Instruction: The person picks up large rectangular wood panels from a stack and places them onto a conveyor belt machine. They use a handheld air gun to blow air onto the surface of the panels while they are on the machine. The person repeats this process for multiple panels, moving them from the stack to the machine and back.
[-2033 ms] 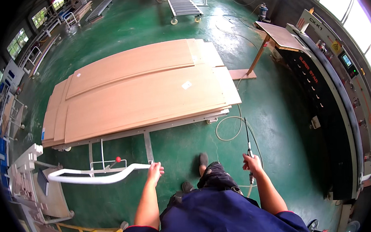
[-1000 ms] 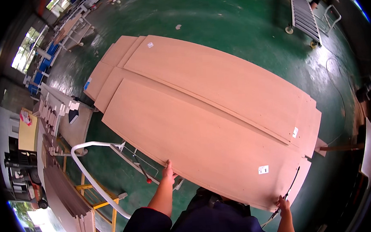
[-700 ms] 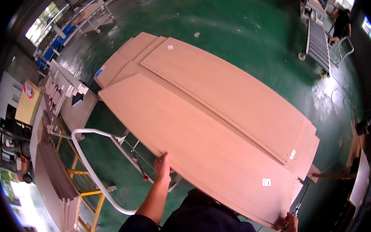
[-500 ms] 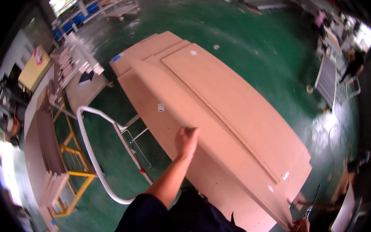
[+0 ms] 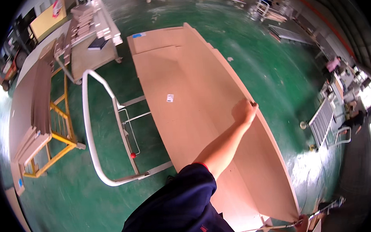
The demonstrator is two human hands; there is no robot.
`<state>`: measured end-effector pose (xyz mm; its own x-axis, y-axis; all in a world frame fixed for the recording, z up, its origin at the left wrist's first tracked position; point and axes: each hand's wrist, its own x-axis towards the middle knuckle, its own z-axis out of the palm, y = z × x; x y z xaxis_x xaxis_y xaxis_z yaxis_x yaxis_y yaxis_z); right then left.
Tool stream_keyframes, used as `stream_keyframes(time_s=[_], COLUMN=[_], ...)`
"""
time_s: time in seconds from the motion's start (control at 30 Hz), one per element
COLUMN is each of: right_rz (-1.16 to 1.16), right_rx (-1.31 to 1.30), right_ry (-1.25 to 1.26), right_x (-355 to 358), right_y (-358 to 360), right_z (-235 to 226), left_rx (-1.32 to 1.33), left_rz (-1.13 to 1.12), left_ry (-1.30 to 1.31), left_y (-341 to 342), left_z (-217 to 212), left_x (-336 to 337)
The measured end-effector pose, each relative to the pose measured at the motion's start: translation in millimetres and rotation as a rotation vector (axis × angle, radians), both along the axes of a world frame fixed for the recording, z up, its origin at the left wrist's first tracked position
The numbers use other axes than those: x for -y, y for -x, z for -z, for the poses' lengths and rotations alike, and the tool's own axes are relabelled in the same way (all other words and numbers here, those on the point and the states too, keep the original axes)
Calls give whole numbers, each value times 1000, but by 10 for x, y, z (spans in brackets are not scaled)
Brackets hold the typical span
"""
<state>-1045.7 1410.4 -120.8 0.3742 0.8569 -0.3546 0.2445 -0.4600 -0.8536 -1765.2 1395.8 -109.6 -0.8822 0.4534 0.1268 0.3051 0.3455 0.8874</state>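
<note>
Head view, lifted edge: While the person leans over the stack, the left hand (image 5: 248, 112) reaches across to the upper long edge of a broad tan wood-like panel (image 5: 267, 166), fingers curled closed over that rim.
Panel's place: It stands tilted on its long side over the pile, its inner face toward me in part shadow.
Near corner: The right hand (image 5: 302, 227) is beside the panel's near lower corner, its fingers closed around a slim metallic wand-like tool (image 5: 327, 207); dark and partly cut off, so I cannot tell whether they touch the panel too.
Board below: A flat tan board (image 5: 182, 129) with a small white label (image 5: 170, 98) lies on the stack, its left edge running straight beside the cart frame.
Handle side: A white bent-tube handle (image 5: 90, 134) juts out left near a red ball knob (image 5: 133, 155), narrowing the room there.
Left lane: Bare green floor (image 5: 83, 186) separates the handle from a yellow metal rack (image 5: 64, 140) loaded with brown boards (image 5: 40, 99).
Right lane: Past the lifted edge, glossy floor lies open as far as a grey roller conveyor (image 5: 322, 122), well apart.
</note>
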Motion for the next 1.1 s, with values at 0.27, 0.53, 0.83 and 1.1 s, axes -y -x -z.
stream_keyframes(time_s=[0.27, 0.53, 0.83, 1.1], right_rz=[46, 145, 314, 380], right_rx=[-32, 104, -340, -627], right_ry=[0, -3, 0, 267], right_x=[61, 157, 1230, 2249], right_y=[98, 348, 293, 262], right_z=[179, -94, -312, 139], left_rx=[46, 4, 164, 660], left_rz=[198, 216, 143, -129], left_ry=[203, 251, 59, -172], left_y=[98, 144, -3, 219], left_z=[-193, -89, 12, 769], left_x=[6, -308, 603, 2068])
